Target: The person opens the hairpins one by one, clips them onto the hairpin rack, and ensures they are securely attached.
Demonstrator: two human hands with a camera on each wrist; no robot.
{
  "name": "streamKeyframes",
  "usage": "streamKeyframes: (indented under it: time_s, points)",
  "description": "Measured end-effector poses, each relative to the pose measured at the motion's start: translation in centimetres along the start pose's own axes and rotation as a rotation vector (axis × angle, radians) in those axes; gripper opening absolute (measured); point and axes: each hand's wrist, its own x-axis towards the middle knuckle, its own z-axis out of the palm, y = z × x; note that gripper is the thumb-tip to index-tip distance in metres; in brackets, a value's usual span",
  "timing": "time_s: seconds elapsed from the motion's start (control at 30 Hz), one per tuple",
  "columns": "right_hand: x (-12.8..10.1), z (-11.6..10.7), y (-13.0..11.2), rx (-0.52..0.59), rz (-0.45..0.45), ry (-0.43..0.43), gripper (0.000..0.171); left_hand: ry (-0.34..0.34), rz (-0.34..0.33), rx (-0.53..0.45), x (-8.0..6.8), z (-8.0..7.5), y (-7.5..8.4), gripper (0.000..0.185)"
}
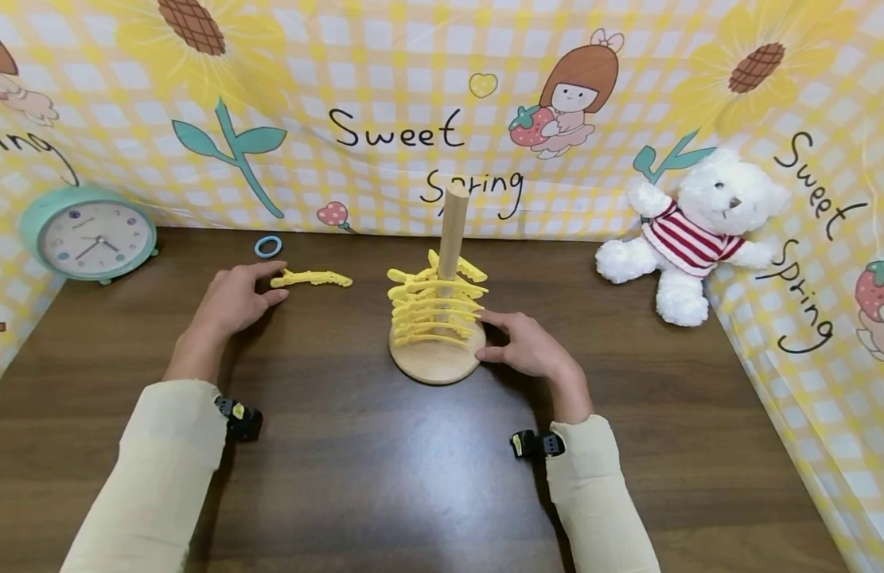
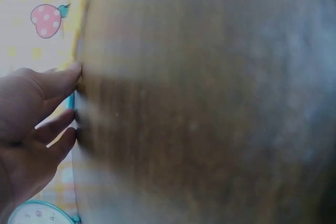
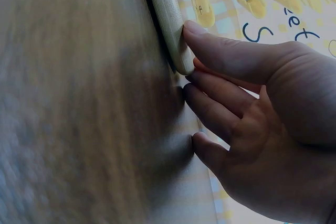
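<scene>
My left hand [image 1: 235, 300] is by a thin, slightly curved yellow plastic piece [image 1: 316, 278] with a knobbly edge. Its near end lies between the thumb and index finger, which stand apart around it. My right hand [image 1: 523, 342] touches the right rim of the round wooden base [image 1: 437, 368] with the thumb; in the right wrist view, the fingers [image 3: 215, 103] extend nearly straight below that rim. From the base rises a wooden post [image 1: 453, 227], with several similar yellow pieces [image 1: 434, 306] stacked around it.
A blue ring [image 1: 268, 246] lies just beyond my left hand. A mint-green clock [image 1: 91, 235] stands at the back left. At the back right sits a white teddy bear [image 1: 699, 231] in a striped shirt. Behind the brown table [image 1: 341, 477] hangs a checked cloth [image 1: 384, 72].
</scene>
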Motion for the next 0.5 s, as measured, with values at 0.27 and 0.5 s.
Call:
streamKeyframes:
  time_s: [0.27,0.5]
  points:
    - [0.01,0.06,-0.14,0.003,0.0,-0.001,0.062,-0.023,0.004,0.064,-0.08,-0.16,0.25,0.058]
    - [0.03,0.05,-0.02,0.002,-0.004,0.003,0.062,-0.042,0.033,0.065,-0.27,-0.27,0.26,0.06]
